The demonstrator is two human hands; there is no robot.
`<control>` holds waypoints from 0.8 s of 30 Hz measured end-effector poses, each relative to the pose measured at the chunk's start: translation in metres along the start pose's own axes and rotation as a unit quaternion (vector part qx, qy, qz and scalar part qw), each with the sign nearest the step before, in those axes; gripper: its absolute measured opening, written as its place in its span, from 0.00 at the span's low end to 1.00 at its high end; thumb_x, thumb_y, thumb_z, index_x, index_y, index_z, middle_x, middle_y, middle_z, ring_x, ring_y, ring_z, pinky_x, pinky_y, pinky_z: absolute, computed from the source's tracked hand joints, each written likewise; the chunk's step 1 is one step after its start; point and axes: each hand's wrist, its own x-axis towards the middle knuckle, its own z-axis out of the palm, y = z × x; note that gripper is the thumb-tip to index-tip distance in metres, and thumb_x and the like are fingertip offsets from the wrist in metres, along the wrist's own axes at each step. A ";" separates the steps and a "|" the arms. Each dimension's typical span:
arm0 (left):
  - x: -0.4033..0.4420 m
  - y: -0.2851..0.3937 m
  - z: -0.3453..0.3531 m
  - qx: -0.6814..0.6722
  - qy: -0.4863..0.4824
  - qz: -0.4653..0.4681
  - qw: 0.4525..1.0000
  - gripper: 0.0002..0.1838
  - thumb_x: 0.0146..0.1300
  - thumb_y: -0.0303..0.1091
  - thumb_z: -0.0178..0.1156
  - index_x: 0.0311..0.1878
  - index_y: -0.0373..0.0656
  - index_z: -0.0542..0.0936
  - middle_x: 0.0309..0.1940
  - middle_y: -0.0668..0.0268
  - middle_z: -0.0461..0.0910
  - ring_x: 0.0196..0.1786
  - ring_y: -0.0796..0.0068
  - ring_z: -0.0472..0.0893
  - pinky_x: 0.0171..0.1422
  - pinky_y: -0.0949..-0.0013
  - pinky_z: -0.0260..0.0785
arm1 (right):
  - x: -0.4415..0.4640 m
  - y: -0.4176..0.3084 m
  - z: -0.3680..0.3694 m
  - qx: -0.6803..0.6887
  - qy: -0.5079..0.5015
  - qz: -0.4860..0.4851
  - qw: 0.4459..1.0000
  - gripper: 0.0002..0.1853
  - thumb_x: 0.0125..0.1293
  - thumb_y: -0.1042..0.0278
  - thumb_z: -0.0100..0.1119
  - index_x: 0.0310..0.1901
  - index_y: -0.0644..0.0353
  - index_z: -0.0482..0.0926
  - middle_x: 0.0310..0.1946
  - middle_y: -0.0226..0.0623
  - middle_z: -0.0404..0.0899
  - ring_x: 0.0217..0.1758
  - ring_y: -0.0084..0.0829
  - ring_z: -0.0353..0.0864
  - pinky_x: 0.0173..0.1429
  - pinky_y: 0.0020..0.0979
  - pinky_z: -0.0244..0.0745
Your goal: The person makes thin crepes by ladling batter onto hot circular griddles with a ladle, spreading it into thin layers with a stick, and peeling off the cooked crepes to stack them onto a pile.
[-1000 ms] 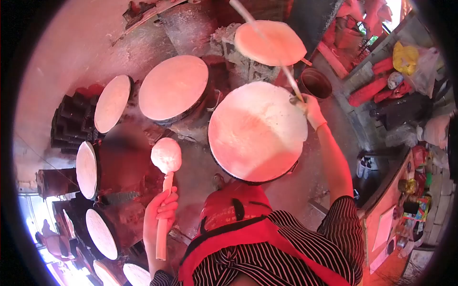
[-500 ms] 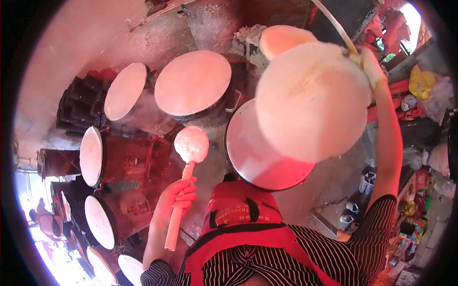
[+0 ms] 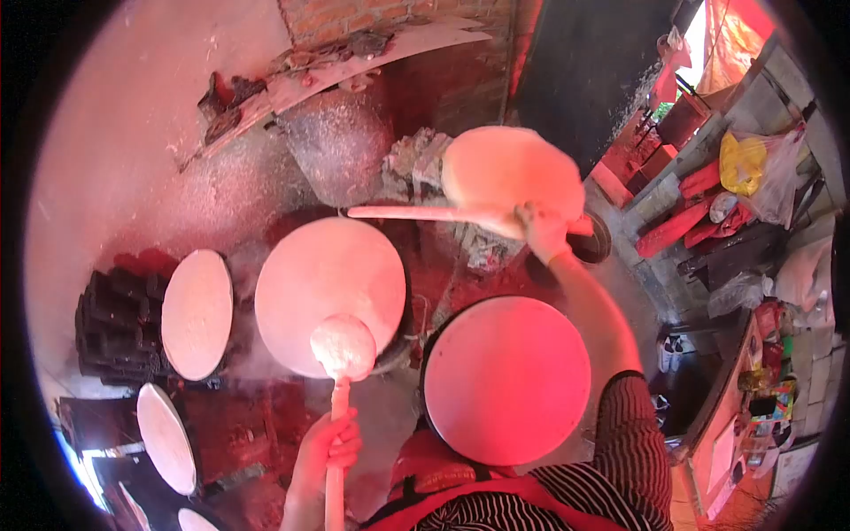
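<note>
My left hand (image 3: 326, 447) is closed around the handle of a wooden stick with a round, pale, coated head (image 3: 343, 347). That head shows in front of the lower edge of a round griddle (image 3: 328, 283) with a pale layer on it. My right hand (image 3: 542, 230) is closed on a long, thin wooden stick (image 3: 407, 213) pointing left. It is at the near edge of a thin round flatbread (image 3: 509, 173), which lies beyond the near griddle; what supports it is mostly hidden. Directly before me stands the near griddle (image 3: 506, 380), its flat surface bare and lit red.
More pale-topped griddles (image 3: 197, 314) (image 3: 166, 438) curve away on the left, beside stacked dark blocks (image 3: 119, 323). A large round vessel (image 3: 332, 146) stands by the back wall. At right are a yellow bag (image 3: 742, 164) and a cluttered shelf (image 3: 722, 442).
My right hand has carried the flatbread from above the near griddle to the spot beyond it, where another pale round lay. The view has shifted; my left hand still grips its stick.
</note>
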 end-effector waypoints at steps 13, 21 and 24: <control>0.008 -0.024 0.034 0.143 0.002 0.025 0.989 0.11 0.74 0.29 0.50 0.56 0.41 0.69 0.27 0.71 0.65 0.19 0.85 0.61 0.18 0.79 0.51 | -0.102 -0.053 -0.138 0.524 -0.263 0.213 0.782 0.17 0.74 0.65 0.52 0.61 0.57 0.76 0.36 0.35 0.77 0.32 0.35 0.77 0.40 0.38 0.76; 0.006 -0.200 0.090 0.677 0.043 0.338 0.652 0.20 0.70 0.35 0.59 0.59 0.36 0.68 0.34 0.49 0.81 0.37 0.51 0.85 0.39 0.54 0.76 | -0.360 0.024 -0.322 0.491 -0.154 -0.112 0.850 0.34 0.68 0.73 0.53 0.76 0.55 0.60 0.41 0.43 0.80 0.38 0.45 0.83 0.45 0.38 0.80; 0.005 -0.269 0.131 0.761 0.022 0.389 0.518 0.16 0.64 0.34 0.63 0.48 0.33 0.76 0.37 0.43 0.83 0.45 0.41 0.85 0.48 0.53 0.77 | -0.411 0.051 -0.367 0.343 -0.178 -0.009 0.922 0.37 0.69 0.79 0.54 0.78 0.41 0.61 0.35 0.35 0.78 0.31 0.35 0.78 0.40 0.31 0.77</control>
